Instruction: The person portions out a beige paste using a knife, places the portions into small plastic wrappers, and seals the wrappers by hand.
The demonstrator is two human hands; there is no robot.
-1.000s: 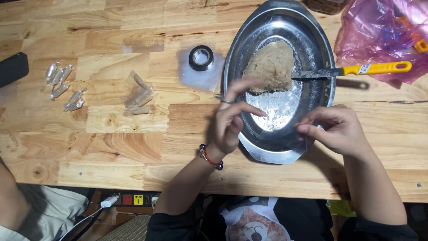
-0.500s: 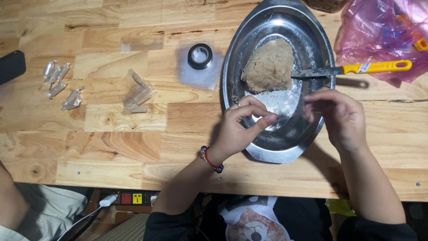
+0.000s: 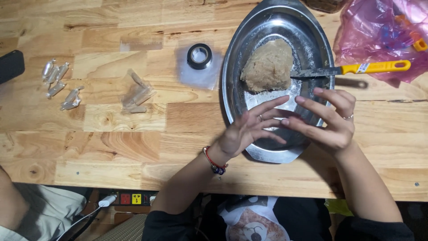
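Left hand [image 3: 247, 131], right hand [image 3: 327, 118], over steel tray [image 3: 232, 85]

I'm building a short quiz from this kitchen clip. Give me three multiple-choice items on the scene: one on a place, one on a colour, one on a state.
1. Where does the brownish lump of dough lie?
A. in the oval metal tray
B. on the bare wooden table
C. inside the pink plastic bag

2. What colour is the handle of the knife resting across the tray's rim?
A. black
B. yellow
C. green

3. How do the left hand and right hand stand?
A. both grip the knife
B. fingers spread above the tray, holding nothing
C. both flat on the dough

Key: 1 A, the lump sits in the far half of the tray. 2 B, the handle is plainly yellow. 3 B, the fingers are splayed over the tray's near half, apart from both dough and knife.
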